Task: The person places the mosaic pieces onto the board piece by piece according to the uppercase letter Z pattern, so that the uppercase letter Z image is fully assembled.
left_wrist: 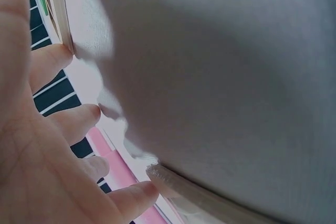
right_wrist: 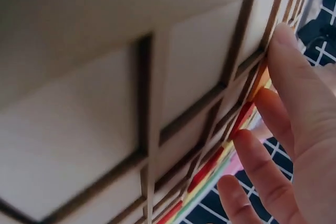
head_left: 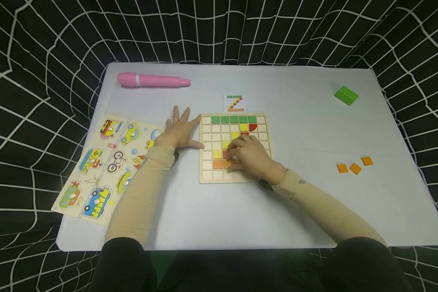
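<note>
A wooden grid board (head_left: pixel 207 175) lies mid-table with coloured tiles in its squares. Along its top is a row of green tiles (head_left: pixel 234 119), with yellow tiles (head_left: pixel 217 154) and red pieces (head_left: pixel 253 127) running diagonally below. My left hand (head_left: pixel 179 134) is spread flat beside the board, thumb and index fingertip at its left edge. Over the lower middle of the board, my right hand (head_left: pixel 251 155) has loosely bent fingers. In the right wrist view its index fingertip is right at an orange tile (right_wrist: pixel 259 81) in the grid, with the thumb apart from it.
A small pattern card (head_left: pixel 235 104) lies behind the board. To the left is a vehicle puzzle board (head_left: pixel 106 170), partly under the left arm, and a pink microphone-shaped toy (head_left: pixel 157 80). At right are loose orange tiles (head_left: pixel 355 168) and green tiles (head_left: pixel 346 95). Netting surrounds the table.
</note>
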Action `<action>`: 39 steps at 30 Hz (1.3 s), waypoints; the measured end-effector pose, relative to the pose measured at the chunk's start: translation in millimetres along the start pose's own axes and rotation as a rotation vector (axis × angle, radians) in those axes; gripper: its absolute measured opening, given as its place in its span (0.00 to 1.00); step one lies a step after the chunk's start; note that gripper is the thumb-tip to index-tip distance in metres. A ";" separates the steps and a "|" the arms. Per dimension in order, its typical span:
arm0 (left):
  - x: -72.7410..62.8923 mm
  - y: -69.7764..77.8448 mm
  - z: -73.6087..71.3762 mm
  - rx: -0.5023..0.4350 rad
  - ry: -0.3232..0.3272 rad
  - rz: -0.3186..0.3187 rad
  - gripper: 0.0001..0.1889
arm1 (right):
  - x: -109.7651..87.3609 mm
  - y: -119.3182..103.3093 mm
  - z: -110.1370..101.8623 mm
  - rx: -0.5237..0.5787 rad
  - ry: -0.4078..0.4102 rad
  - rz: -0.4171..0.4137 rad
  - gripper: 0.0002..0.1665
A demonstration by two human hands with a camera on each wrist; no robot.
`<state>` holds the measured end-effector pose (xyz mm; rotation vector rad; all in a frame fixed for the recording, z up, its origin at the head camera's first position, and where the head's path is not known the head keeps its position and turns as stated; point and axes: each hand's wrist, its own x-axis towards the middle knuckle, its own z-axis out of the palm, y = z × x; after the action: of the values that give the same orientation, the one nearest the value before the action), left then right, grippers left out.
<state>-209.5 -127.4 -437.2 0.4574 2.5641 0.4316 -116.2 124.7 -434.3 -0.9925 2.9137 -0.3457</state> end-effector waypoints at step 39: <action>-2.8 2.4 0.8 0.013 0.019 0.006 0.59 | -231.9 171.4 -58.3 0.102 -0.115 0.723 0.29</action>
<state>-206.1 -126.1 -435.8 0.4681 2.5853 0.4239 -41.1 408.9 -422.9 0.0820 2.8593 -0.3647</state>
